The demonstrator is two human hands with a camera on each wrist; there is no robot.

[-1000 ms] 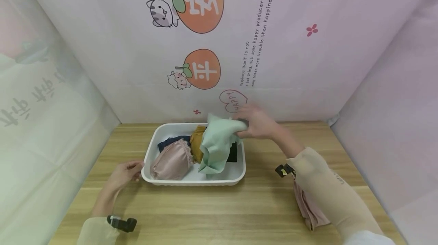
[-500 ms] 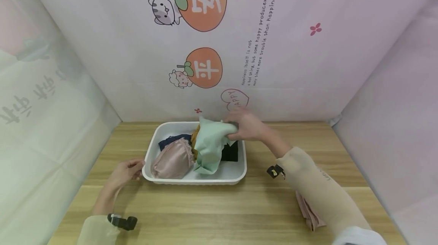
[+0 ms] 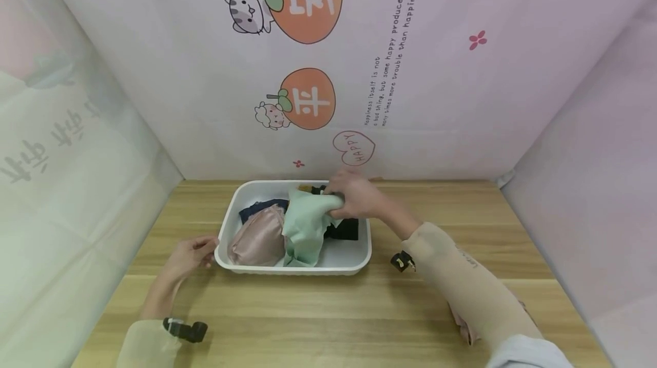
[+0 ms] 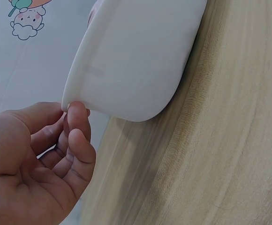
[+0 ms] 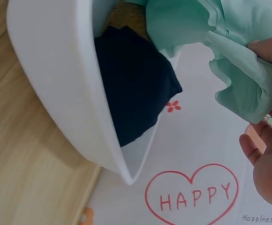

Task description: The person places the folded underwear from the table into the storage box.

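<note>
My right hand point(image 3: 355, 194) pinches a mint-green cloth garment point(image 3: 307, 225) by its upper right end, over the white plastic basin point(image 3: 233, 270). The garment hangs down among the other clothes, and in the right wrist view its folds bunch between thumb and fingers. With thumb and index finger my left hand point(image 4: 47, 154) pinches the basin's rim at the left corner. Inside the basin lie a satiny pink garment point(image 3: 259, 238) with lace trim, a navy piece point(image 3: 263, 206) and a black folded cloth point(image 5: 131, 84). A mustard piece point(image 3: 305, 189) shows only at the back, mostly hidden by the green one.
A dusty-pink folded cloth point(image 3: 464, 327) lies on the wooden table point(image 3: 308, 316) at the right, partly under the right forearm. A printed white sheet point(image 3: 426, 100) stands right behind the basin, with sheets at both sides. Small black cameras sit on both wrists.
My right hand has moved left and slightly down with the green garment, which now covers most of the mustard piece and uncovers more of the black cloth. The left hand stays at the rim.
</note>
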